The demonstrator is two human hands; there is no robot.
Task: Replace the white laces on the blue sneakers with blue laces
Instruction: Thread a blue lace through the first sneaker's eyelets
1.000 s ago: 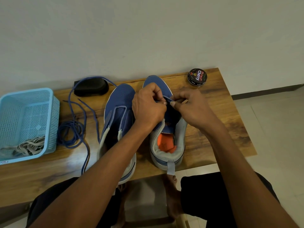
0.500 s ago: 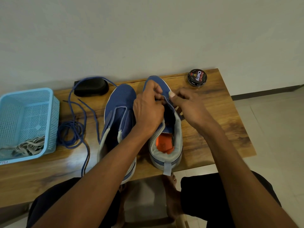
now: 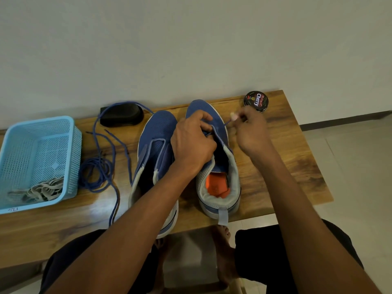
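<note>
right fingertips: blurred | basket: cut off left

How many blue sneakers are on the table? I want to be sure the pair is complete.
2. One blue sneaker lies left of centre on the table; the other sneaker stands just right of it, steadied by the left hand. None seems hidden.

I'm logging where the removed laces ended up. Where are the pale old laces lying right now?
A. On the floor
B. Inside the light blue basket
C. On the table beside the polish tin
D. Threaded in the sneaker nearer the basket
B: the pale laces lie in a heap in the near corner of the light blue basket at the table's left end.
</note>
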